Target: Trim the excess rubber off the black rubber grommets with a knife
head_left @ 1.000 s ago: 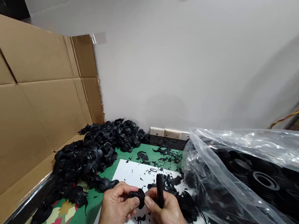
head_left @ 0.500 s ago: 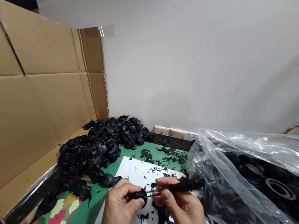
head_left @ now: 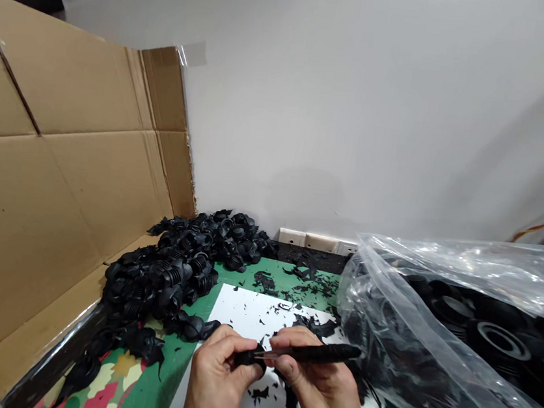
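My left hand (head_left: 219, 378) is closed on a small round black rubber part (head_left: 245, 357), pinched between thumb and fingers above a white sheet (head_left: 236, 301). In my right hand (head_left: 318, 383) is a pair of tweezers (head_left: 318, 353) with a thick black covering on the handle. Their thin metal tips reach the rubber part's right edge; whether they grip it I cannot make out. Black rubber scraps (head_left: 260, 394) lie scattered over the sheet below both hands.
At left, a heap of ribbed black rubber parts (head_left: 170, 271) lies against a cardboard box wall (head_left: 72, 188). A clear plastic bag (head_left: 397, 349) with black ring-shaped parts stands at right. Black shreds cover part of the green mat (head_left: 238, 279). Sockets (head_left: 321, 242) line the wall base.
My right hand has moved slightly left, with the tweezers turned flatter and their tips closer over the rubber part. My left hand keeps its hold in nearly the same spot.
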A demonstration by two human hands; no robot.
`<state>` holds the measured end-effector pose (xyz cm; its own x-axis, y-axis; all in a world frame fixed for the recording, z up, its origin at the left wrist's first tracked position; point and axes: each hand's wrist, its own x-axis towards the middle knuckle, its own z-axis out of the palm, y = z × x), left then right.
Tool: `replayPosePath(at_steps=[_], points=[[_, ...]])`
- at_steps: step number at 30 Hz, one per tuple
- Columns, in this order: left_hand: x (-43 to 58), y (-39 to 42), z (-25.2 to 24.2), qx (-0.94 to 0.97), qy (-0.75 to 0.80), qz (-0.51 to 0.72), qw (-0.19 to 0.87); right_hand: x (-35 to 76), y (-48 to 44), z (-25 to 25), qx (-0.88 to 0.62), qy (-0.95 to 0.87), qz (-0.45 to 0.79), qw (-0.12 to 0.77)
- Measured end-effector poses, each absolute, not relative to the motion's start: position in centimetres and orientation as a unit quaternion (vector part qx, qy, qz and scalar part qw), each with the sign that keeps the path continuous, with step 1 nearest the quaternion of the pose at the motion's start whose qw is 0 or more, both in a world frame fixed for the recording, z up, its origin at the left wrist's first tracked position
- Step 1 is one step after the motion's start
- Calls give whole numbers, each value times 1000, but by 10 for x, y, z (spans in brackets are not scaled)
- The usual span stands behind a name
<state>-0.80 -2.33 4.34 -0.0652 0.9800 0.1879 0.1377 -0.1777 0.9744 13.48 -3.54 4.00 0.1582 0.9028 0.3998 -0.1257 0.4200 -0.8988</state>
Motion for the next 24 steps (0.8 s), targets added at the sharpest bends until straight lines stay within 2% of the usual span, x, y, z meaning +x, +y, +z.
replayPosePath(at_steps=[8, 11, 13, 15, 20, 24], points=[[-9, -28, 39, 604, 489, 512, 366, 140, -34, 46, -353, -684, 170, 616], [-12, -29, 38, 627, 467, 519, 345, 153, -26, 44, -392, -683, 42, 616], [-12, -28, 40, 607, 470, 537, 349, 162, -21, 40, -442, -643, 12, 625], [-12, -27, 43, 582, 477, 548, 364, 167, -17, 36, -486, -601, 54, 632], [-10, -25, 47, 569, 490, 554, 360, 163, -18, 32, -505, -523, 271, 631], [-11, -24, 45, 574, 496, 559, 335, 157, -22, 38, -462, -527, 329, 633]])
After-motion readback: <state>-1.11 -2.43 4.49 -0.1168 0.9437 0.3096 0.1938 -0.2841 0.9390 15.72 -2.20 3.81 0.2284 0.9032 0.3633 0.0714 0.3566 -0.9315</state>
